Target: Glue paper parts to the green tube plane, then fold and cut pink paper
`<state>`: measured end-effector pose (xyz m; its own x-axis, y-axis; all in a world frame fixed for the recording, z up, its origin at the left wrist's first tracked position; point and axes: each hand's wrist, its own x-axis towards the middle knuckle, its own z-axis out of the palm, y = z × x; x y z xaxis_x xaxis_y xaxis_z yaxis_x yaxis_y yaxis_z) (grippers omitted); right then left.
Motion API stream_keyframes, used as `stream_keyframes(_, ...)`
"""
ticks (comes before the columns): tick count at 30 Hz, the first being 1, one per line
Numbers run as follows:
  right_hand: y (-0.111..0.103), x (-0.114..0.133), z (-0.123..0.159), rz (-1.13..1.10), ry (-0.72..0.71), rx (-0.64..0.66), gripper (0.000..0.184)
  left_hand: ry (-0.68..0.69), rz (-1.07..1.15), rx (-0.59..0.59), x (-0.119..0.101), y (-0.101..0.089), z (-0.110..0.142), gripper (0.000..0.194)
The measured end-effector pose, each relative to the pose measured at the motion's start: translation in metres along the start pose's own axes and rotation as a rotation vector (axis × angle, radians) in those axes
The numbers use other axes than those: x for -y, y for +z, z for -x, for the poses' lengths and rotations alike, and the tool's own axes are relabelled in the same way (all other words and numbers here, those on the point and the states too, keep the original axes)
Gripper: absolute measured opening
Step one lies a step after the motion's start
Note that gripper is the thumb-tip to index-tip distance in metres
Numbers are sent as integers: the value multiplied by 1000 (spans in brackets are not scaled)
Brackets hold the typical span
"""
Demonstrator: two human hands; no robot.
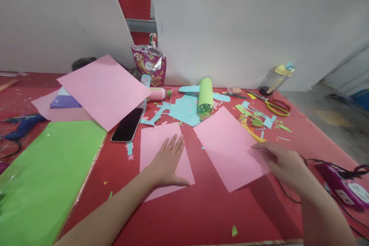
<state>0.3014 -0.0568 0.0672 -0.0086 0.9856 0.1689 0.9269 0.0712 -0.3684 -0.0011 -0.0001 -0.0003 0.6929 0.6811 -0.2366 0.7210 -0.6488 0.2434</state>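
My left hand (170,161) lies flat with fingers spread on a pink paper sheet (150,140) on the red table. A second pink sheet (227,150) is pinched at its right edge by my right hand (273,157), and its shadow falls on the table below. Beyond the sheets stands or lies a green-wrapped bottle (205,92) with light blue paper wings at its sides. Light blue paper (184,107) lies just left of that bottle.
A phone (127,125), a green sheet (52,173) and a large pink sheet (106,88) are at left, with a blue glue gun (23,127). Scissors (276,107), paper scraps, a clear bottle (275,80) and a purple power strip (343,184) are at right. White boards (245,30) stand behind.
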Motion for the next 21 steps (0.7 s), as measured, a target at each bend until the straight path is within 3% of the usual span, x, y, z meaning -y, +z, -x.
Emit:
stream_keyframes(4,-13,10,-1,121,-35,-330,28,6,7,-16,0,-1,1,109)
stream_keyframes(7,-19,19,-4,36,24,-432,25,-3,92,-34,1,-1,0,101)
stream_keyframes(11,-14,23,-14,-231,104,-206,25,-62,443,-252,4,0,-2,83)
stream_keyframes(14,-3,22,-24,-418,87,16,26,-176,866,-504,7,0,-3,71)
stream_keyframes(16,7,21,-31,-526,87,134,28,-262,1175,-607,8,-3,-4,59)
stream_keyframes(18,16,20,-36,-621,102,195,32,-318,1398,-615,9,-6,-5,51)
stream_keyframes(21,25,19,-38,-714,128,243,33,-373,1464,-508,8,-12,-4,42)
